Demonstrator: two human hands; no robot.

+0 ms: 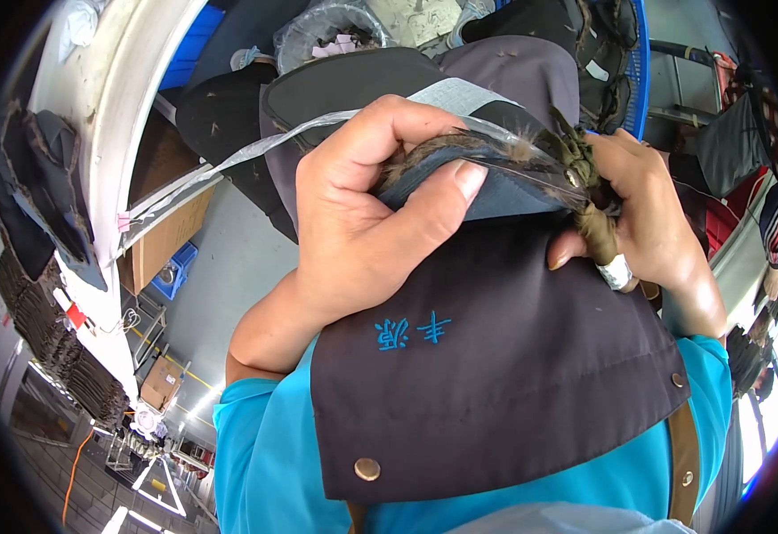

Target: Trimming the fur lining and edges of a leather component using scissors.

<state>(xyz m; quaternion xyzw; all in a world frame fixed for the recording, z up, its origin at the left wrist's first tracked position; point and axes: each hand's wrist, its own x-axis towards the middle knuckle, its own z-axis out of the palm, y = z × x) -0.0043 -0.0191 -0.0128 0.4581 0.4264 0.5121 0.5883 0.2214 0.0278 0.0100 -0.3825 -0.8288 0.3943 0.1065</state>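
Note:
My left hand [340, 209] is closed on a dark blue fabric piece [518, 194] with brown fur along its edge, its thumb pressed on the near side and its fingers behind. Held in my right hand [651, 205] is a pair of scissors [599, 233], the handles wrapped in olive cloth with a white band on one. The slim blades reach left along the fur edge; whether they are apart I cannot tell. Most of my right fingers are hidden behind the handles. A pale translucent strip [269, 142] runs from behind my left hand toward the table at left.
A white table [108, 98] stands at left, with dark fur-edged pieces [42, 191] beyond it. Ahead are a plastic-lined bin [286, 53] of scraps and, farther right, a blue crate [640, 67]. Dark cloth covers my lap; a cardboard box [171, 236] sits below the table.

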